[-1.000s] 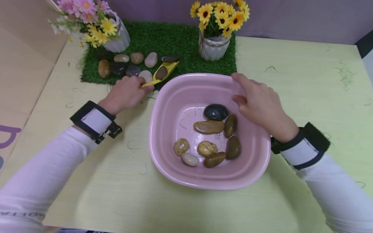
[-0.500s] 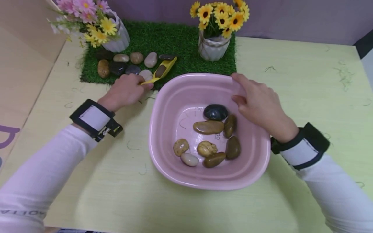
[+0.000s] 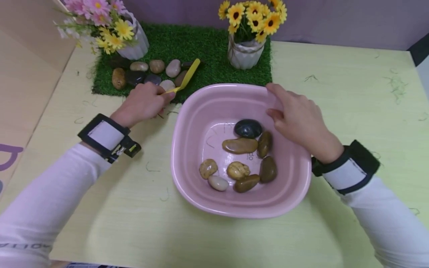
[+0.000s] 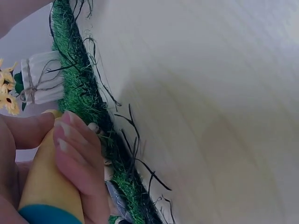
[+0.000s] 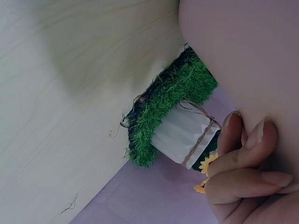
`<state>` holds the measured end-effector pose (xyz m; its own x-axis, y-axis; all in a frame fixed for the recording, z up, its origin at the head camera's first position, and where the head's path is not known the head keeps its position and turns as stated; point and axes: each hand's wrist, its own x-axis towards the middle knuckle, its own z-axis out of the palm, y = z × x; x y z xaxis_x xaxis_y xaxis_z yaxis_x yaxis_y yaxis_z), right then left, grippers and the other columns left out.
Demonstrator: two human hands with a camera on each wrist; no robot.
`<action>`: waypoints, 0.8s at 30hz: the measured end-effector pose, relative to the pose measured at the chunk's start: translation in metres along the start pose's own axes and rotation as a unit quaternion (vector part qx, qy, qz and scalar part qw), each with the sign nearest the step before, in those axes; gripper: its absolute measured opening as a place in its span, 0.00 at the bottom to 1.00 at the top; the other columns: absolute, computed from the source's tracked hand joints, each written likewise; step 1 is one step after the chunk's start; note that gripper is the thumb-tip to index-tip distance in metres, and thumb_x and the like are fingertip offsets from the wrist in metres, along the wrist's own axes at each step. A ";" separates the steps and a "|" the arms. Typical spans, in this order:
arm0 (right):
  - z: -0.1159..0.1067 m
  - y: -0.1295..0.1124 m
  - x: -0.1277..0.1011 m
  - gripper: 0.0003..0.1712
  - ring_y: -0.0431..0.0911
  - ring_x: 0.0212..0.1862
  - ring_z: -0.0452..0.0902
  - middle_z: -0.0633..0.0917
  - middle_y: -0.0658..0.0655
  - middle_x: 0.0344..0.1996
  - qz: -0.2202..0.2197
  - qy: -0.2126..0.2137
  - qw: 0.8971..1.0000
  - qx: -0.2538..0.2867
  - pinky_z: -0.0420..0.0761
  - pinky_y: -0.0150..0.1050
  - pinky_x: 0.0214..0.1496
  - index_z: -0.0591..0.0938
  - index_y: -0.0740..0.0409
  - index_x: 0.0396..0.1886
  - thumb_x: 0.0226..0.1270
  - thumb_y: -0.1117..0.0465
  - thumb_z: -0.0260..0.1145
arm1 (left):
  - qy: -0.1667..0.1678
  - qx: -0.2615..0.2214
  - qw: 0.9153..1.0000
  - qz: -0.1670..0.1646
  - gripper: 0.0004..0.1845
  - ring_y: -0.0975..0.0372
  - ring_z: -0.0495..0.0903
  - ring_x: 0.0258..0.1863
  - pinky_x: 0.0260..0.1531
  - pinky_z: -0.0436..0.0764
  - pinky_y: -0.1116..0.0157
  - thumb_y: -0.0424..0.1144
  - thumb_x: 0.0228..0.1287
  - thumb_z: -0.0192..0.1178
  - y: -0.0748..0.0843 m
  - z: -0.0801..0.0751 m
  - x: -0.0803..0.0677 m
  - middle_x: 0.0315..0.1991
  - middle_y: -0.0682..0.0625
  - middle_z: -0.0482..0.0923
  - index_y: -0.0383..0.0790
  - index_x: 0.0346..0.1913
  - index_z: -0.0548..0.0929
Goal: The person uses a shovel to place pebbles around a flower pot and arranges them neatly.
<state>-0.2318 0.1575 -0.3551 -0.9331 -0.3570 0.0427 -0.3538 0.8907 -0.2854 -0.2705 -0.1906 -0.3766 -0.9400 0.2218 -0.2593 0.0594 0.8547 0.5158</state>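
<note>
My left hand (image 3: 144,102) grips the handle of a yellow scoop (image 3: 191,73) at the mat's front edge. The scoop's blade is turned nearly edge-on, with a brown stone (image 3: 180,78) just left of it, partly covered. In the left wrist view, fingers curl round the yellow handle (image 4: 51,182), which has a teal end. My right hand (image 3: 299,119) holds the far right rim of a pink basin (image 3: 234,214), thumb inside, the other fingers (image 5: 238,184) bent against its outer wall. Several stones lie in the basin, among them a black stone (image 3: 248,128) and a long brown one (image 3: 240,146).
On the green grass mat (image 3: 207,48), several stones sit in two rows, including a pinkish stone (image 3: 173,68). Behind them stands a white vase (image 3: 135,42) of pink and yellow flowers. A white pot (image 3: 246,56) of sunflowers stands behind the basin. Loose grass strands dot the table (image 3: 352,93).
The scoop has rolled from lying face-up to nearly edge-on. The brown stone that lay in it now shows on the left of the blade. My right hand and the basin stay put.
</note>
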 end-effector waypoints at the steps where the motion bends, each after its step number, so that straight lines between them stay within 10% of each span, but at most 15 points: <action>1: 0.000 0.000 0.000 0.31 0.56 0.27 0.77 0.82 0.67 0.42 0.000 0.000 1.000 -0.001 0.72 0.45 0.18 0.65 0.55 0.68 0.66 0.61 0.60 | -0.001 0.000 1.000 0.000 0.30 0.56 0.73 0.16 0.21 0.69 0.61 0.58 0.71 0.41 0.000 0.000 0.000 0.18 0.47 0.77 0.39 0.26 0.80; 24: -0.001 -0.001 0.000 0.31 0.59 0.29 0.78 0.82 0.67 0.44 0.004 -0.004 1.000 0.000 0.73 0.47 0.20 0.65 0.55 0.68 0.66 0.61 0.60 | 0.063 -0.098 0.993 0.025 0.33 0.53 0.78 0.18 0.19 0.77 0.62 0.61 0.71 0.39 0.021 -0.023 -0.009 0.23 0.41 0.79 0.34 0.32 0.81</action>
<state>-0.2319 0.1571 -0.3539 -0.9357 -0.3514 0.0319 -0.3455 0.8938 -0.2859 -0.2682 -0.1854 -0.3443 -0.9727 0.1911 -0.1315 0.0526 0.7338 0.6774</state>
